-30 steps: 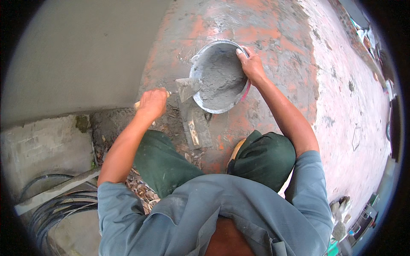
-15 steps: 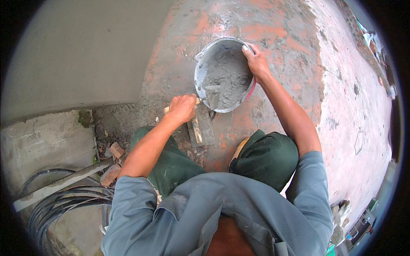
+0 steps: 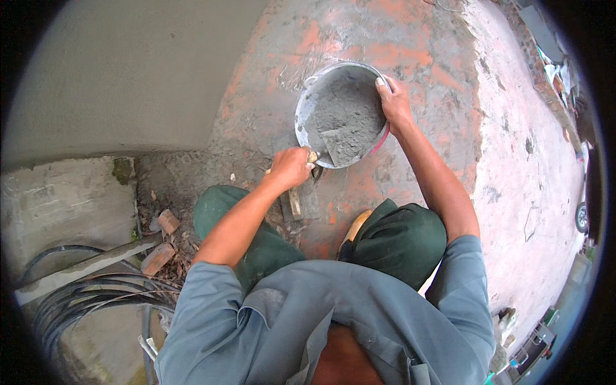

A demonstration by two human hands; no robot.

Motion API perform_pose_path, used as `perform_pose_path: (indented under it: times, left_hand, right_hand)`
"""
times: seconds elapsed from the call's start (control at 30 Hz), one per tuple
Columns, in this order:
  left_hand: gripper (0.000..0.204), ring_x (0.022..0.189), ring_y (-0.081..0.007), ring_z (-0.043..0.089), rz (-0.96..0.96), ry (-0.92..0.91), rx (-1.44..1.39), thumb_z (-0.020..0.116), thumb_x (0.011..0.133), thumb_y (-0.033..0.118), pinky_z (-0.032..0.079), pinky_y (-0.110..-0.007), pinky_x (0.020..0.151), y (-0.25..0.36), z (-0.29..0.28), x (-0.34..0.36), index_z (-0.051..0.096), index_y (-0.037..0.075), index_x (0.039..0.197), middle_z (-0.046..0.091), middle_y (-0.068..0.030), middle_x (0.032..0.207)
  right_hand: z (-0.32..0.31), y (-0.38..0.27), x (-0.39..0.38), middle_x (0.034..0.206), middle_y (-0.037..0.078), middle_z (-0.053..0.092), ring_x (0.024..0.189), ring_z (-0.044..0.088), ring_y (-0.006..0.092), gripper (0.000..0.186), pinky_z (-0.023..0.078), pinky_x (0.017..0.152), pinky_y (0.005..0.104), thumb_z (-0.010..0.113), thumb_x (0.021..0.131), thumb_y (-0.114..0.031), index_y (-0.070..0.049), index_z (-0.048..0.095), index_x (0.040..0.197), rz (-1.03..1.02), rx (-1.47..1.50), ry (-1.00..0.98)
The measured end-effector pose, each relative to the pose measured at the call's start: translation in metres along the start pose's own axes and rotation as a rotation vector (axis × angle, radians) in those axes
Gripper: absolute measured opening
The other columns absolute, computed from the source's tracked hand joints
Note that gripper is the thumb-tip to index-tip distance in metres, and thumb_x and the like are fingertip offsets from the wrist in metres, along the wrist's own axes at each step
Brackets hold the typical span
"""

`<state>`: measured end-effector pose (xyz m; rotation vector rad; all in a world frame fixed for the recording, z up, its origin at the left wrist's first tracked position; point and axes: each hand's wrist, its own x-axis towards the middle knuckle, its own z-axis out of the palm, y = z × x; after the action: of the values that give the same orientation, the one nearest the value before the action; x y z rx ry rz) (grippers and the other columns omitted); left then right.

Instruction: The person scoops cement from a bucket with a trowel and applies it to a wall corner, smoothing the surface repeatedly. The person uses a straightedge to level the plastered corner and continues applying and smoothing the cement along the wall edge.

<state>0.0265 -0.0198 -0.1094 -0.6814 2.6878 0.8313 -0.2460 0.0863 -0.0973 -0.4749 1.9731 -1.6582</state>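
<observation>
Left hand (image 3: 292,169) grips trowel (image 3: 333,146) by handle (image 3: 313,156); right hand (image 3: 394,102) clasps bucket (image 3: 304,122) at rim (image 3: 350,63), a sure hold for likely heavy, soft mortar (image 3: 346,114).

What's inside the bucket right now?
Inside the bucket: grey mortar and the trowel blade, its handle in the left hand. The mortar covers the bottom, so whatever lies beneath it cannot be seen.
</observation>
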Motion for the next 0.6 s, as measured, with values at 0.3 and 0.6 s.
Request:
perform_pose_path:
  times: [0.3,0.6]
  left_hand:
    - [0.035,0.091,-0.0402,0.064,-0.011,0.037,-0.089,0.068,0.081,0.027,0.049,-0.049,0.076,0.011,-0.013,0.011,0.062,0.005,0.107,0.067,-0.0211,0.095]
    - [0.028,0.089,-0.0389,0.063,-0.014,0.082,-0.217,0.066,0.081,0.027,0.049,-0.049,0.076,0.010,0.000,0.015,0.060,0.006,0.098,0.066,-0.0193,0.091]
  right_hand:
    - [-0.046,0.033,0.002,0.126,0.013,0.057,0.111,0.054,0.0212,0.060,0.043,0.096,0.0341,0.041,0.100,-0.050,0.000,0.053,0.131,0.202,0.195,0.123]
    - [-0.099,0.084,-0.013,0.143,0.022,0.042,0.128,0.047,0.0332,0.078,0.036,0.108,0.0422,0.033,0.098,-0.060,0.004,0.035,0.142,0.496,0.411,0.116]
